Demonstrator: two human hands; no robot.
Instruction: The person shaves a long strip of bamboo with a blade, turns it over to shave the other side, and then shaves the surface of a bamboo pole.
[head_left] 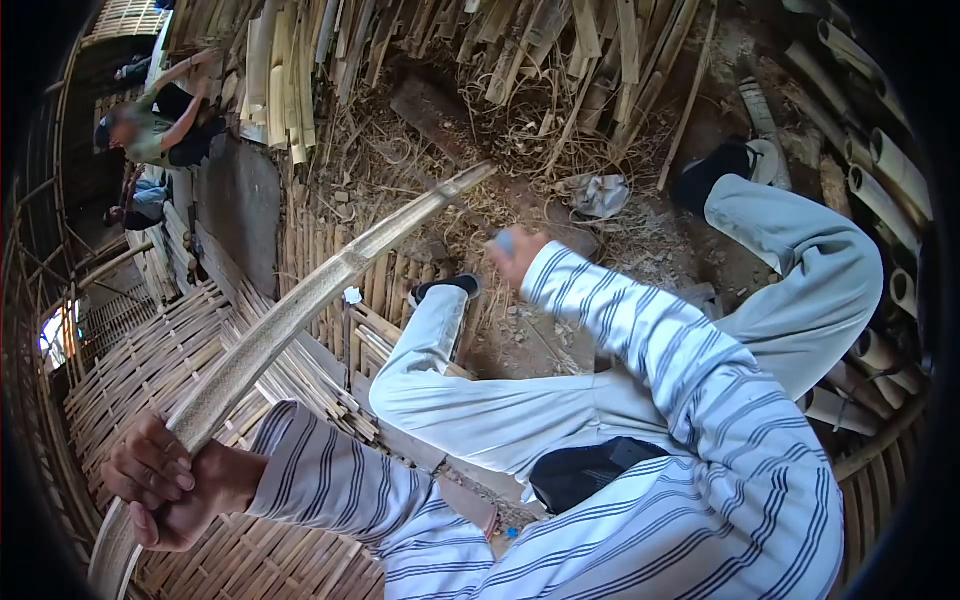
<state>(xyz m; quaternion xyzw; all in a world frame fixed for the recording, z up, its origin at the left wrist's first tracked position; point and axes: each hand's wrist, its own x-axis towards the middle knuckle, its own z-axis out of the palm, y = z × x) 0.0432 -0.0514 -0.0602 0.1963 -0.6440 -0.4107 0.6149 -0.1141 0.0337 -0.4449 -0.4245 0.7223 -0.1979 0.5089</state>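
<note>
My left hand is wrapped around the lower part of a long split bamboo strip, its pale inner face showing and a node visible partway along. The strip slants up to the right, its far end above the littered ground. My right hand is closed, close to that far end. It grips a knife, whose thin dark blade points up and left towards the strip; a bluish patch shows at the fingers. Motion blur hides the exact grip and whether blade and bamboo touch.
Split bamboo pieces are heaped ahead, above curly shavings. Bamboo poles lie stacked at right. A woven bamboo panel is at left. A crumpled plastic bag lies on the ground. Another person sits at upper left.
</note>
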